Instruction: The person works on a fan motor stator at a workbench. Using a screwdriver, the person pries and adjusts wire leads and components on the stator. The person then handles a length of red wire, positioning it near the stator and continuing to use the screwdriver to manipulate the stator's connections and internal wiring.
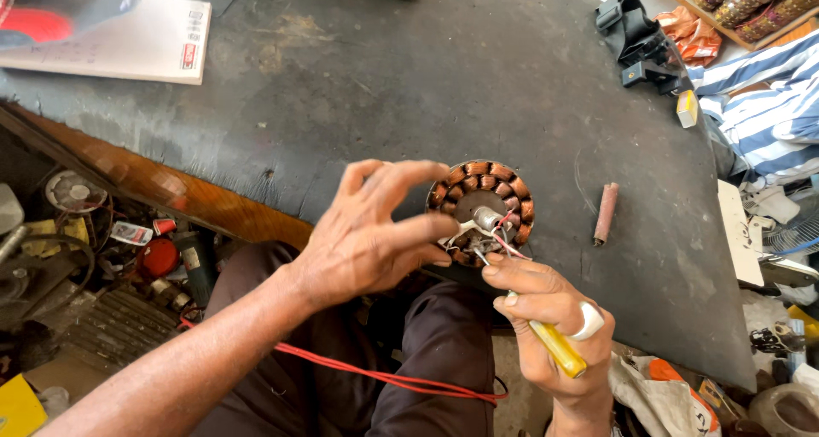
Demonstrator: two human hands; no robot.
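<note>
The single head-worn camera looks steeply down from above the person's lap, close over the near edge of the dark workbench (pixel 512 87), so the copper-wound motor stator (pixel 480 211) sits just below the middle of the frame. It faces forward across the bench, with the left hand (pixel 367 237) just left of the stator and the right hand (pixel 550 313) just below it, both at arm's length. Left of the stator the view drops to cluttered floor; far right of it, striped cloth (pixel 759 96) fills the edge.
</note>
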